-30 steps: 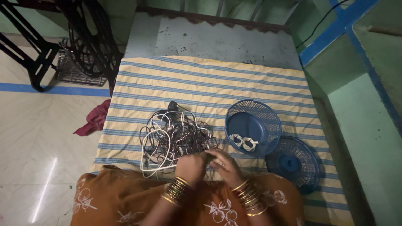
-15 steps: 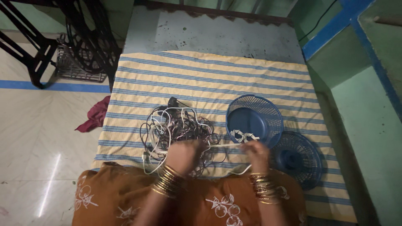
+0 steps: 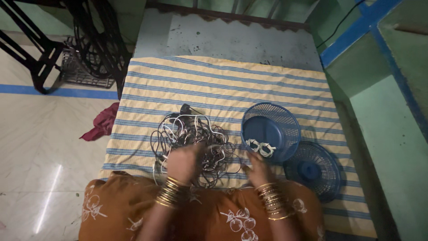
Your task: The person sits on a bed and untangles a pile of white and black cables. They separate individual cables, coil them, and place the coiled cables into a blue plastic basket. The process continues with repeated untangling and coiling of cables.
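Lying just ahead of both hands, the tangled heap of dark and white cables (image 3: 191,145) is touched by the left hand (image 3: 182,163); the right hand (image 3: 258,169) sits nearer the blue mesh plastic basket (image 3: 270,130); neither grip can be told.

Nothing in the way of packages, labels, signs or screens is showing anywhere in this view. No box, wrapper, tag or display is lying on the striped cloth, standing on the floor or hanging on the green walls.
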